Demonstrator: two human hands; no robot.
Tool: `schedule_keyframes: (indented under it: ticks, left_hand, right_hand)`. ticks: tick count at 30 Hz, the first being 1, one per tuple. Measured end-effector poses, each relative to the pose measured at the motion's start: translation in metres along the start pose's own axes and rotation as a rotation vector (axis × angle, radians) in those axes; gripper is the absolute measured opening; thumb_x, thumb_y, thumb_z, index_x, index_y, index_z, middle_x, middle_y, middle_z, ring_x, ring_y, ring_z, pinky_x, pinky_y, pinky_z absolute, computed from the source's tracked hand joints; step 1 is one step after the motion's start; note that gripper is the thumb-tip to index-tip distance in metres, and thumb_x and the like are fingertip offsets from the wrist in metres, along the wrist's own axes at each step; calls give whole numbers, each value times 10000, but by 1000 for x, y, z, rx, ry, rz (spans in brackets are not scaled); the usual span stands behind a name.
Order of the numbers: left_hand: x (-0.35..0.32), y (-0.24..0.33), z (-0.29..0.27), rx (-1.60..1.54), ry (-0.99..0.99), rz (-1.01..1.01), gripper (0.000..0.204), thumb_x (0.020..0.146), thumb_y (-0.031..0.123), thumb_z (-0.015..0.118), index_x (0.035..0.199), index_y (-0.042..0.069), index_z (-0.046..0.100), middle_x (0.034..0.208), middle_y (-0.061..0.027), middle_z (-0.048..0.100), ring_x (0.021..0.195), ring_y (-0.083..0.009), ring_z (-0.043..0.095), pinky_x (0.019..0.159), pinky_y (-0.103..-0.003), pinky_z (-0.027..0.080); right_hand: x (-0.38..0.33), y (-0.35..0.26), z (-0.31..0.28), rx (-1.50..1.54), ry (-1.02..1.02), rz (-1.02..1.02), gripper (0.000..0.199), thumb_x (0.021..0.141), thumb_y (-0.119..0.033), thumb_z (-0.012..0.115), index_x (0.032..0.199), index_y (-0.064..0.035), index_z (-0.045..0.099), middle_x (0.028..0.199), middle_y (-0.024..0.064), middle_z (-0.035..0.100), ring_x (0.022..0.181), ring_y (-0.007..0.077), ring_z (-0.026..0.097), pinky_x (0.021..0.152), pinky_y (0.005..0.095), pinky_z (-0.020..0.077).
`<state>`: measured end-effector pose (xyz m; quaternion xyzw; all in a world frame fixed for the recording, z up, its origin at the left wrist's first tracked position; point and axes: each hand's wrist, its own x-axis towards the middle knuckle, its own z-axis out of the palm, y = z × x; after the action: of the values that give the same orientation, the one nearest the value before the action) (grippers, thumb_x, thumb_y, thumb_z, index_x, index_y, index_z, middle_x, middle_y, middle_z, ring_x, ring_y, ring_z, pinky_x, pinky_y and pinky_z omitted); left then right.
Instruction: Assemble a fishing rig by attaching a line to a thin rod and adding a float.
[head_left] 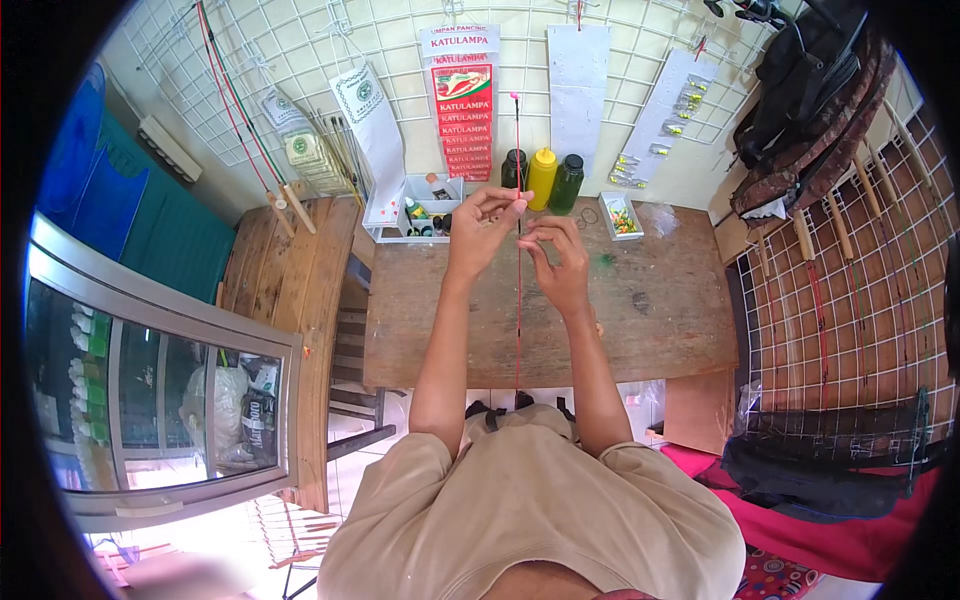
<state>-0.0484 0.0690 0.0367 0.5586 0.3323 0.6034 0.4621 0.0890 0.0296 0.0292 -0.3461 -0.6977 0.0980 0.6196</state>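
Observation:
Upright in front of me stands a thin red-and-black fishing rod [519,310], with a small pink tip at its top and its lower end running down past the table's near edge toward my body. My left hand [480,228] pinches it between thumb and fingers in its upper part. Just below, my right hand [562,265] is closed, with thumb and fingertips together at the rod's dark section. Whether a fine thread is also between those fingertips is too small to tell. Both hands are raised over the wooden table [450,330].
At the table's back stand a white organizer [392,237] with small bottles, a yellow bottle [542,180], dark bottles [567,185] and a white box [622,217] of colourful bits. Packets hang on a wire grid. A glass cabinet [150,390] is left; rods hang on the right rack [850,310].

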Motion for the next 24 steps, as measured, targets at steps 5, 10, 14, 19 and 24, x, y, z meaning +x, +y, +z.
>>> schedule_keyframes:
  ticks: [5,10,14,19,24]
  left_hand:
    - [2,-5,0,7,-4,-13,196,858,142,698,962,3,605,975,-104,704,852,-88,634,716,-223,479]
    - [2,-4,3,-15,6,-46,214,827,153,735,946,25,612,914,-79,702,798,-73,622,678,-207,460]
    - [2,-2,7,81,41,-88,210,824,103,729,972,24,602,879,-71,685,800,-87,622,713,-214,470]
    - [0,12,18,45,48,-106,319,794,111,757,1067,10,626,792,-23,665,691,-52,572,640,-196,433]
    - [1,2,23,121,24,-111,284,794,85,749,1043,-13,654,779,-20,669,690,-52,584,624,-186,442]
  right_hand:
    - [-4,7,-5,143,42,107,86,793,46,652,848,-1,606,925,96,653,851,216,613,767,320,477]
    - [-9,16,-8,440,82,311,45,892,2,596,910,3,555,975,116,655,900,153,612,796,274,476]
    - [-11,19,-10,492,5,372,61,930,-39,563,963,-13,519,946,113,658,860,134,620,739,250,476]
    - [-12,19,-15,592,10,490,39,909,28,545,945,13,538,894,84,652,845,120,620,754,252,483]
    - [-18,23,-14,394,20,331,60,863,40,604,905,9,573,904,70,664,787,122,618,732,245,482]
